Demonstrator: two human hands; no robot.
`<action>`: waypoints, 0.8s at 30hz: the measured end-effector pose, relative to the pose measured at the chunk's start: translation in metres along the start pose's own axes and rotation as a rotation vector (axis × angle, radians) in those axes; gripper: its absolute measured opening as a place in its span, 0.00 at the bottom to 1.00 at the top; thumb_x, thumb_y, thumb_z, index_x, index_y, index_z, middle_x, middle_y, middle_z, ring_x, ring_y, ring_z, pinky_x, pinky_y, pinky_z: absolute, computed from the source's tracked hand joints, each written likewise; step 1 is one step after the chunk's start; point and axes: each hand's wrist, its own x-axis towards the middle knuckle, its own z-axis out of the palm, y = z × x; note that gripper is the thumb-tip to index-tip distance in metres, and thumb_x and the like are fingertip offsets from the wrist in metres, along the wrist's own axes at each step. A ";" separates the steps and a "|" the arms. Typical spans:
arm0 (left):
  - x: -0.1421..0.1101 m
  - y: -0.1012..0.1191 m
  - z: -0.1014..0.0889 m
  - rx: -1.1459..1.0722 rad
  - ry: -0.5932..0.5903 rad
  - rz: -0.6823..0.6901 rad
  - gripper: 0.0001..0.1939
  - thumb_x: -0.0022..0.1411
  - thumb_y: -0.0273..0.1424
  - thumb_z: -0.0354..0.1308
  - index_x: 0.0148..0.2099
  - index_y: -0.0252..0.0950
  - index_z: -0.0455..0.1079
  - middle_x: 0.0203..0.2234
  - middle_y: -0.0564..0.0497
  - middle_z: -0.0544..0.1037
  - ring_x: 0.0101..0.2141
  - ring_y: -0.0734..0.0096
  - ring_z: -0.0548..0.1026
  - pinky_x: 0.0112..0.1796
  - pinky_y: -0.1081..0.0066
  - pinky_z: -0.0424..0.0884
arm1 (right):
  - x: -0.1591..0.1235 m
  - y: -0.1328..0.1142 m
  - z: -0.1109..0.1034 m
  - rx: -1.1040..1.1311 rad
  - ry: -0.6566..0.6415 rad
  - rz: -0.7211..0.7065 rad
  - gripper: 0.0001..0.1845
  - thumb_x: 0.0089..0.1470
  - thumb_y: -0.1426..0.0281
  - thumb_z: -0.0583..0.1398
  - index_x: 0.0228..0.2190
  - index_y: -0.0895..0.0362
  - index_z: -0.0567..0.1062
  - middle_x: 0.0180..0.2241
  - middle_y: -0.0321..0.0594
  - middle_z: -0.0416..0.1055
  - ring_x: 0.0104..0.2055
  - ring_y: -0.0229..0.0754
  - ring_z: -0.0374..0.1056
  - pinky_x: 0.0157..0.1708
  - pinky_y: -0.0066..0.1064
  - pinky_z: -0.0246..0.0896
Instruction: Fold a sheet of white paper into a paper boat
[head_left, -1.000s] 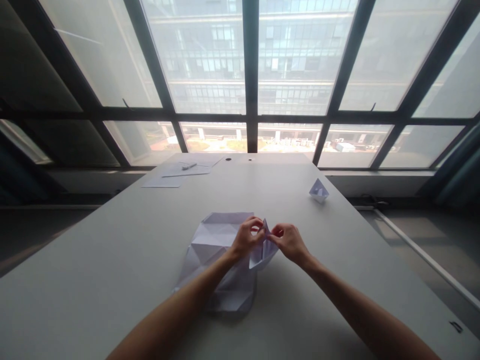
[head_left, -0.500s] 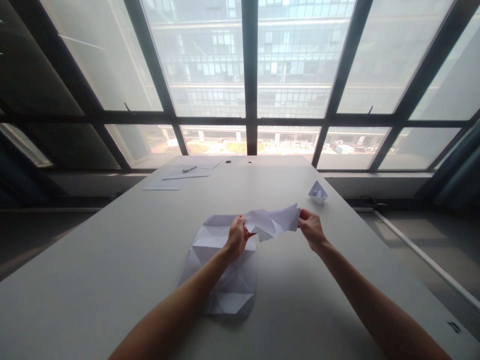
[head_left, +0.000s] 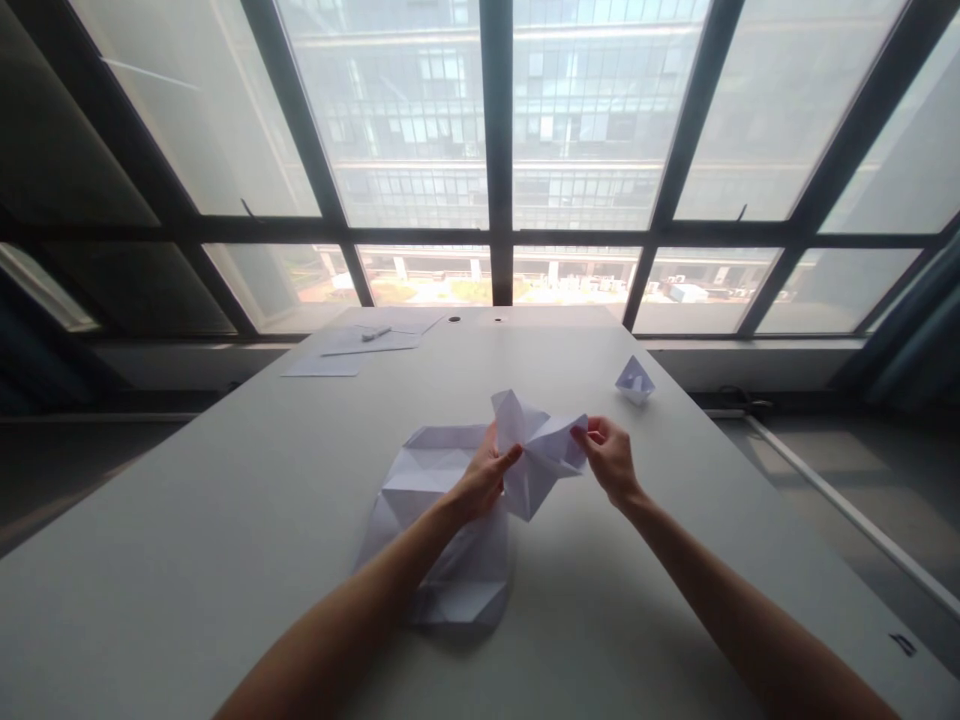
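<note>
Between my two hands, above the table, is a piece of white folded paper [head_left: 529, 480] with several points spreading from its middle. My left hand [head_left: 486, 474] is closed on its left side, the thumb pressed near the centre of the folds. At its right tip, my right hand [head_left: 609, 458] pinches a corner between thumb and fingers. Below my left forearm lies a larger creased sheet of paper [head_left: 420, 472] on the table, partly hidden by that arm. A small folded paper boat [head_left: 634, 382] stands beyond my right hand.
Flat paper sheets [head_left: 330, 364] lie at the table's far left, with a small white object [head_left: 376, 334] on them. The white table [head_left: 247, 520] reaches toward the windows. A small dark item [head_left: 902, 644] is near the right edge.
The folded paper has gone from a long, flattish strip to a star-like spread of points. My right hand has moved slightly left, and my left thumb now presses near the centre.
</note>
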 end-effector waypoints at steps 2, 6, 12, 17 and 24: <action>0.002 -0.003 -0.004 0.010 0.014 -0.027 0.32 0.54 0.42 0.70 0.56 0.36 0.66 0.44 0.41 0.78 0.39 0.59 0.79 0.38 0.68 0.74 | 0.002 0.003 -0.002 -0.019 -0.046 0.030 0.22 0.50 0.51 0.65 0.31 0.58 0.73 0.28 0.42 0.73 0.29 0.45 0.70 0.27 0.34 0.65; 0.004 -0.011 -0.009 0.012 0.161 -0.125 0.23 0.54 0.44 0.70 0.44 0.32 0.74 0.35 0.43 0.80 0.32 0.62 0.78 0.33 0.69 0.73 | 0.000 0.001 -0.005 -0.314 0.216 -0.191 0.20 0.50 0.55 0.65 0.38 0.56 0.70 0.34 0.42 0.70 0.35 0.45 0.66 0.35 0.37 0.64; 0.004 -0.017 -0.009 0.044 0.203 -0.120 0.22 0.53 0.45 0.70 0.41 0.32 0.78 0.33 0.42 0.80 0.32 0.60 0.77 0.33 0.67 0.72 | -0.009 -0.010 -0.008 -0.681 0.183 -0.552 0.10 0.60 0.64 0.59 0.27 0.53 0.72 0.27 0.38 0.66 0.35 0.45 0.62 0.42 0.37 0.57; 0.004 -0.024 -0.012 0.173 0.137 0.028 0.26 0.56 0.50 0.66 0.46 0.32 0.77 0.35 0.43 0.80 0.33 0.64 0.75 0.33 0.71 0.69 | -0.010 -0.013 -0.007 -0.655 0.070 -0.549 0.10 0.59 0.62 0.61 0.31 0.54 0.76 0.28 0.39 0.70 0.34 0.44 0.64 0.41 0.37 0.58; 0.002 -0.024 -0.011 0.419 0.092 0.113 0.26 0.59 0.52 0.61 0.43 0.31 0.78 0.30 0.46 0.78 0.28 0.69 0.70 0.28 0.74 0.63 | -0.009 -0.023 -0.006 -0.517 0.108 -0.411 0.12 0.57 0.64 0.60 0.24 0.54 0.72 0.25 0.36 0.66 0.29 0.42 0.60 0.35 0.34 0.57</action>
